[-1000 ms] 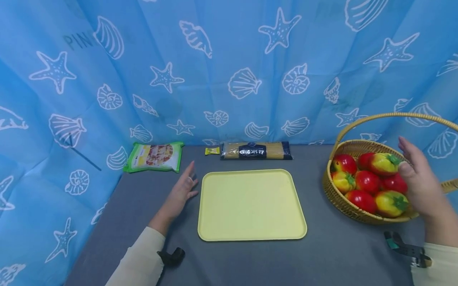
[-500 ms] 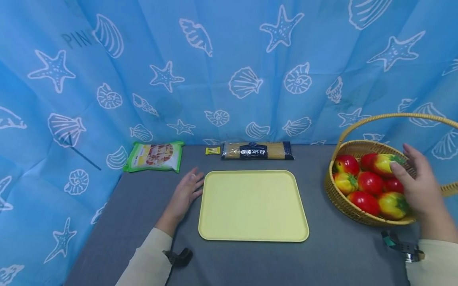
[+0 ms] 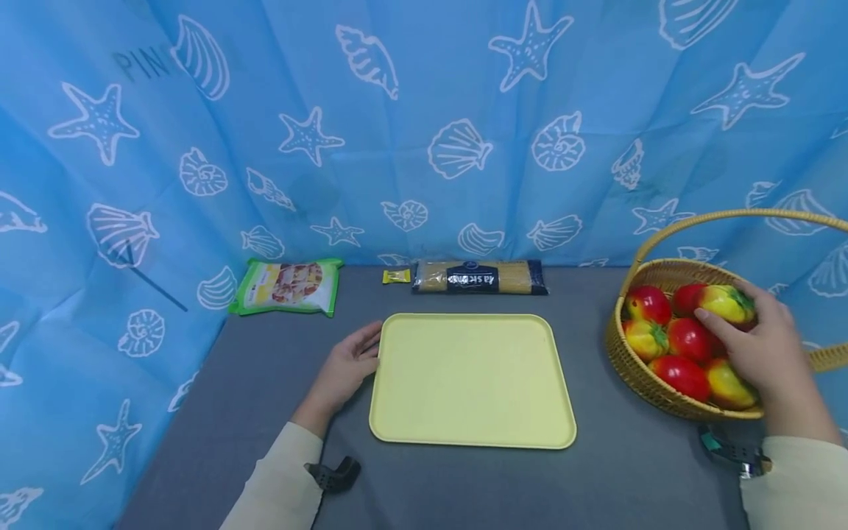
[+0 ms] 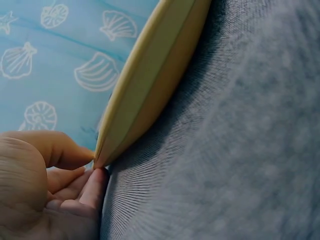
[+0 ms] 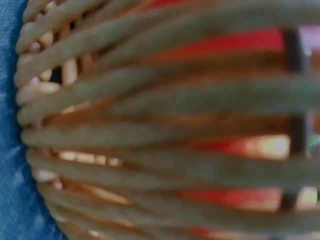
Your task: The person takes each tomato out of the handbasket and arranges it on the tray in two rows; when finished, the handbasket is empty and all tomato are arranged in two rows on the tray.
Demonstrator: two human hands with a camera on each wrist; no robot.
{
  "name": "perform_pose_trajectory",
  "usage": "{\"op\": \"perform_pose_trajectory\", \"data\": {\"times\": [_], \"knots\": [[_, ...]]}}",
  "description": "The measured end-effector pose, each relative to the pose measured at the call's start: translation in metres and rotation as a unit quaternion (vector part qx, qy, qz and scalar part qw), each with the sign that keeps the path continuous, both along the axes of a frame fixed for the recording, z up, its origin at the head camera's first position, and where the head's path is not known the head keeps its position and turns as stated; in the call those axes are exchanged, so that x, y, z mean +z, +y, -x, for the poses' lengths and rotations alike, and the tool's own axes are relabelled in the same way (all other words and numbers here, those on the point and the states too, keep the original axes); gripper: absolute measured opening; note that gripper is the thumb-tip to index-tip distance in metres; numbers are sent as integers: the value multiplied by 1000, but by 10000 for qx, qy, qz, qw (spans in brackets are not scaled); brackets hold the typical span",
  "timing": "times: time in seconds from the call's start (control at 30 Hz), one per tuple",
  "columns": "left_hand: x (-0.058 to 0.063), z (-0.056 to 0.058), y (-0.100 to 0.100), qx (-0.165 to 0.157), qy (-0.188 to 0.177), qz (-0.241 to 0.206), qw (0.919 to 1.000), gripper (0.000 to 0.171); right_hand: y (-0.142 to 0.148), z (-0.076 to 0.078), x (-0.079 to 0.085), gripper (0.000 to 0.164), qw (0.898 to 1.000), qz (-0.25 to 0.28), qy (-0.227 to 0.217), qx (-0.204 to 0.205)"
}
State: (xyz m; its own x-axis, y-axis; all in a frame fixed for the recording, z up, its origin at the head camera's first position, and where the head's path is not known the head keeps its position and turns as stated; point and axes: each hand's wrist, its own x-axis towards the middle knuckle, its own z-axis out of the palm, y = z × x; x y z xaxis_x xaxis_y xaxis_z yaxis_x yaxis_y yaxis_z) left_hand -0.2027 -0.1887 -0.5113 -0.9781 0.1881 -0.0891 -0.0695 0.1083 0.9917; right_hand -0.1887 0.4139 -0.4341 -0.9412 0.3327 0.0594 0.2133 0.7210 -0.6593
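Observation:
My left hand (image 3: 344,372) is at the left edge of a pale yellow tray (image 3: 473,379). In the left wrist view, the thumb and fingertips (image 4: 80,156) pinch the tray's rim (image 4: 145,75), which lies close over the grey cloth. On the right, my right hand (image 3: 768,342) reaches into a wicker basket (image 3: 623,346) and grips a yellow-and-red fruit (image 3: 725,303) with a green leafy top. The thumb is on its near side, the fingers on its far right. Woven strands (image 5: 165,135) fill the right wrist view and hide that hand.
Several other red and yellow fruits (image 3: 689,338) lie in the basket, under its tall arched handle (image 3: 748,213). Behind the tray are a pasta packet (image 3: 480,277), a small yellow packet (image 3: 396,276) and a green-and-white food bag (image 3: 288,287). A blue shell-print curtain (image 3: 424,147) stands behind.
My left hand has moved right to the tray's edge and pinched it. My right hand has come left and down into the basket, its fingers closing round a fruit.

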Motion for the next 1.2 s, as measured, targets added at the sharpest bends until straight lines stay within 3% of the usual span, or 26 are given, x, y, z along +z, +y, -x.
{"op": "perform_pose_trajectory", "data": {"times": [0.37, 0.63, 0.77, 1.2], "knots": [[-1, -1, -3, -30, 335, 210, 9992, 64, -8, -4, 3, 86, 9995, -142, 155, -228], [0, -2, -1, 96, 91, 137, 9998, 69, -11, -8, 3, 84, 9991, -38, 311, -300], [0, -2, 1, 95, 156, 193, 9996, 71, -12, -14, 3, 84, 9987, 47, 368, -339], [-2, -1, 1, 187, 175, 236, 9994, 72, -37, -35, 22, 81, 9959, -353, 822, 133]]}}
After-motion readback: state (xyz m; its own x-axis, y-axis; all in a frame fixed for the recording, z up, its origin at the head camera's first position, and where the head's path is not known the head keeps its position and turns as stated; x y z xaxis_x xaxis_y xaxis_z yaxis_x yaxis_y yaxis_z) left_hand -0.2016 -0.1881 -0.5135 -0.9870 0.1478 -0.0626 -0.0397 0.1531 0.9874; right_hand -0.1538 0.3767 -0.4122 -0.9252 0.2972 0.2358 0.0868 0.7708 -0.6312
